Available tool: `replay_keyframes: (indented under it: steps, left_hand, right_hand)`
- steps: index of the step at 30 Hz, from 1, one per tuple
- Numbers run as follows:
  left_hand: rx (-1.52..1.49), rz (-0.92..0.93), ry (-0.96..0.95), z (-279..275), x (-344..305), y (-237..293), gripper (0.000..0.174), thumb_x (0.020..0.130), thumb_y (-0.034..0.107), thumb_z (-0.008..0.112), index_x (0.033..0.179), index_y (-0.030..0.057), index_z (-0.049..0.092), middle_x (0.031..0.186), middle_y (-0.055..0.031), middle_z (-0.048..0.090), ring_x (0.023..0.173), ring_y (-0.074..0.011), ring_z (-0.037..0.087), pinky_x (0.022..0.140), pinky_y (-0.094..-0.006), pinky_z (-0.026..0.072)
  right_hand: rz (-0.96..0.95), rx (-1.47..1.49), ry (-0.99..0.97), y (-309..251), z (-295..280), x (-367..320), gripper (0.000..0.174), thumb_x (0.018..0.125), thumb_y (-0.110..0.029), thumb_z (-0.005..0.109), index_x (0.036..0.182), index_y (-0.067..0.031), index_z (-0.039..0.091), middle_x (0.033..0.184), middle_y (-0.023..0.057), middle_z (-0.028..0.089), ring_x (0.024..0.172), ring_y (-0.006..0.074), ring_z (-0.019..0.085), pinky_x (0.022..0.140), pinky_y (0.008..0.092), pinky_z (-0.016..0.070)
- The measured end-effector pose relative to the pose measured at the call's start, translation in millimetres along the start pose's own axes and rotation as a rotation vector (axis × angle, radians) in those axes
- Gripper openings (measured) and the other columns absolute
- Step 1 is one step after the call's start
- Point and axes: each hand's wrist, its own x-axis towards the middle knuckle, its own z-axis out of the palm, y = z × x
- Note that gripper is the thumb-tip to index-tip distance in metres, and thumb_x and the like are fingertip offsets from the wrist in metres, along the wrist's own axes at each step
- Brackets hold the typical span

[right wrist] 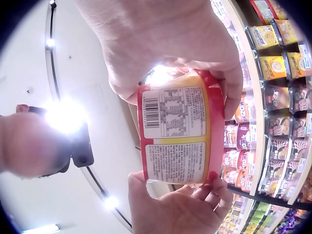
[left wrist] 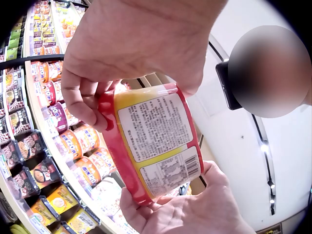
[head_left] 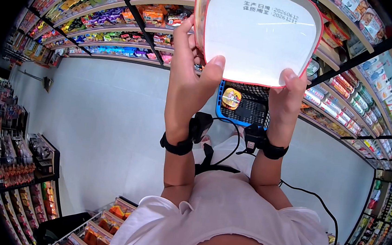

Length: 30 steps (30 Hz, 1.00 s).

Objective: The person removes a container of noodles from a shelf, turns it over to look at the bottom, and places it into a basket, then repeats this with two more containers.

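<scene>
Both hands hold up a rounded-square instant noodle tub (head_left: pixel 261 39) in front of the head. Its white base faces the head view, with two printed date lines and a red rim. My left hand (head_left: pixel 191 82) grips the left side, thumb at the base's edge. On the other side, my right hand (head_left: pixel 287 102) grips it with the thumb at the lower right corner. In the left wrist view the red and yellow wall (left wrist: pixel 158 134) carries white text labels and a barcode. The same labels appear in the right wrist view, between the right hand (right wrist: pixel 170 39) and left hand (right wrist: pixel 178 209).
Below the tub, a black basket with a blue rim (head_left: pixel 219 107) holds a round-cornered yellow and red package (head_left: pixel 231 98). Shelves of packaged food (head_left: pixel 107 19) curve ahead and to the right (head_left: pixel 347 96). A cable (head_left: pixel 313 192) runs by the right side. Pale floor (head_left: pixel 112 115) lies left.
</scene>
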Motion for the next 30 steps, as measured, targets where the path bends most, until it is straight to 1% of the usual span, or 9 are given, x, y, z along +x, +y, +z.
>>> replay_keyframes:
  steps: [4, 10, 13, 17, 22, 28, 30]
  left_hand:
    - [-0.008, -0.022, 0.007, 0.4, 1.0, 2.3, 0.07, 0.076, 0.014, 0.054, 0.135, -0.0052, 0.022, 0.11, -0.0179, 0.054, 0.096, -0.0191, 0.055, 0.085, -0.0317, 0.0451]
    - [-0.021, 0.035, -0.02, -1.0, 1.7, -2.3, 0.069, 0.077, 0.015, 0.053, 0.136, -0.005, 0.022, 0.111, -0.0184, 0.054, 0.097, -0.0191, 0.055, 0.085, -0.032, 0.0452]
    - [-0.05, 0.045, -0.012, -0.1, 2.0, -1.3, 0.069, 0.079, 0.016, 0.055, 0.136, -0.0048, 0.021, 0.11, -0.0179, 0.054, 0.096, -0.0185, 0.055, 0.084, -0.0312, 0.0454]
    - [-0.023, -0.047, -0.056, -3.8, 2.9, -0.6, 0.072, 0.079, 0.016, 0.059, 0.136, -0.0045, 0.019, 0.109, -0.0163, 0.056, 0.093, -0.0168, 0.057, 0.083, -0.0296, 0.0461]
    - [0.004, -0.104, -0.081, -7.9, 2.6, -1.7, 0.074, 0.08, 0.015, 0.063, 0.135, -0.004, 0.018, 0.106, -0.0152, 0.058, 0.091, -0.016, 0.058, 0.08, -0.0285, 0.0475]
    - [-0.034, -0.09, -0.056, -1.8, 4.1, 0.7, 0.077, 0.078, 0.015, 0.066, 0.135, -0.003, 0.018, 0.108, -0.0149, 0.057, 0.092, -0.0163, 0.059, 0.08, -0.0282, 0.0477]
    - [0.006, -0.06, -0.056, -3.5, 3.1, -3.6, 0.076, 0.078, 0.016, 0.066, 0.135, -0.0021, 0.019, 0.109, -0.0153, 0.056, 0.094, -0.0171, 0.059, 0.08, -0.0289, 0.0476]
  right_hand:
    - [0.0, -0.005, 0.007, 1.5, 0.8, 1.1, 0.069, 0.074, -0.026, 0.052, 0.131, 0.0064, 0.034, 0.119, 0.0143, 0.05, 0.11, 0.0181, 0.048, 0.097, 0.0295, 0.0339]
    - [-0.007, -0.027, 0.017, 3.2, 0.8, 0.7, 0.069, 0.074, -0.027, 0.052, 0.132, 0.0062, 0.034, 0.12, 0.0147, 0.049, 0.111, 0.0189, 0.047, 0.098, 0.0297, 0.0334]
    - [-0.006, -0.051, 0.017, 2.1, 1.2, 1.6, 0.069, 0.075, -0.029, 0.051, 0.132, 0.0056, 0.034, 0.12, 0.0145, 0.049, 0.111, 0.0186, 0.047, 0.098, 0.0292, 0.0333]
    - [0.033, -0.041, 0.012, 4.3, -4.1, 3.9, 0.068, 0.077, -0.031, 0.051, 0.132, 0.0044, 0.034, 0.12, 0.0143, 0.049, 0.111, 0.0179, 0.047, 0.097, 0.0284, 0.0334]
    - [0.038, -0.037, -0.012, 1.8, -2.5, 5.7, 0.067, 0.077, -0.03, 0.054, 0.132, 0.0036, 0.035, 0.118, 0.014, 0.051, 0.108, 0.0172, 0.049, 0.095, 0.029, 0.036]
    - [0.018, -0.073, -0.021, 2.2, -3.4, 7.4, 0.067, 0.078, -0.03, 0.06, 0.131, 0.0031, 0.036, 0.114, 0.0135, 0.053, 0.104, 0.0161, 0.051, 0.091, 0.0285, 0.0396]
    - [0.01, -0.061, -0.037, 0.8, -3.6, 6.9, 0.067, 0.078, -0.029, 0.06, 0.131, 0.0033, 0.035, 0.114, 0.0137, 0.053, 0.104, 0.0161, 0.051, 0.091, 0.0282, 0.0399]
